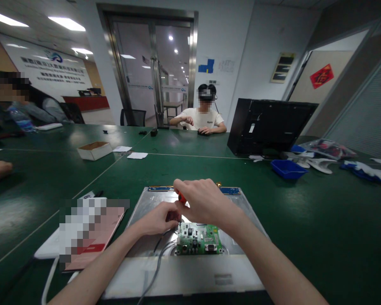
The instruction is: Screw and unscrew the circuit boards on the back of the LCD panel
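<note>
A silver metal display panel (241,220) lies flat before me, with a green circuit board (198,239) on its middle. My right hand (203,199) is closed around a red-handled screwdriver (182,198), whose tip points down at the board's upper left corner. Beside that tip, my left hand (161,217) has its fingers pressed together at the same corner; what they pinch is too small to make out. Grey cables (158,267) run from the board's left side over the panel's pale lower edge. A blue strip board (231,191) lines the panel's far edge.
Papers and a pink booklet (98,237) lie left of the panel. Farther off are an open carton (95,151), a black monitor (269,127), a blue tray (288,168) and gloves (365,171). A person sits across the green table (320,224); others are at the left.
</note>
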A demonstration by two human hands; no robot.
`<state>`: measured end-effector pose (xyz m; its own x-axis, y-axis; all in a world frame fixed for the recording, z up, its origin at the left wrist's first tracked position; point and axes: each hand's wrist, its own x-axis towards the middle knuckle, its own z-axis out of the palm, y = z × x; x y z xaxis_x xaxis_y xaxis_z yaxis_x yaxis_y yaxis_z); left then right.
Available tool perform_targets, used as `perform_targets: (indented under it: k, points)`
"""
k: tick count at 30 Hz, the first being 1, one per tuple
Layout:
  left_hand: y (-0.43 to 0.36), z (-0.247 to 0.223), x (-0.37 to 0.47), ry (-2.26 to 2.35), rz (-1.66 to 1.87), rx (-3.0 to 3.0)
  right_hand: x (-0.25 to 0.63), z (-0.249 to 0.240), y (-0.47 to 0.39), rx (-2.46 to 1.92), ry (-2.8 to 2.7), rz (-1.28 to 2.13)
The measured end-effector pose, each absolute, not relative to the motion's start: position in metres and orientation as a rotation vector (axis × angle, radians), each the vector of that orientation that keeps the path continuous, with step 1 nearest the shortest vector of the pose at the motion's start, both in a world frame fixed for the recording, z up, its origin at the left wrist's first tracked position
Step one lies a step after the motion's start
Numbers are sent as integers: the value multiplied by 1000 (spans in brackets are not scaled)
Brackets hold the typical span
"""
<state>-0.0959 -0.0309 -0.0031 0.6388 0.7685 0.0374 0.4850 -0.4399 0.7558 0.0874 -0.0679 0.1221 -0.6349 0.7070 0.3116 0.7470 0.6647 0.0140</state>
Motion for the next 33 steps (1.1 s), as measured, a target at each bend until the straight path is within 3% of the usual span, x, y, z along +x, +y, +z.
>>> perform_targets:
  k: [33]
  points:
    - [-33, 1, -96, 1024, 454, 2127, 87, 123, -66, -1198, -2627, -218]
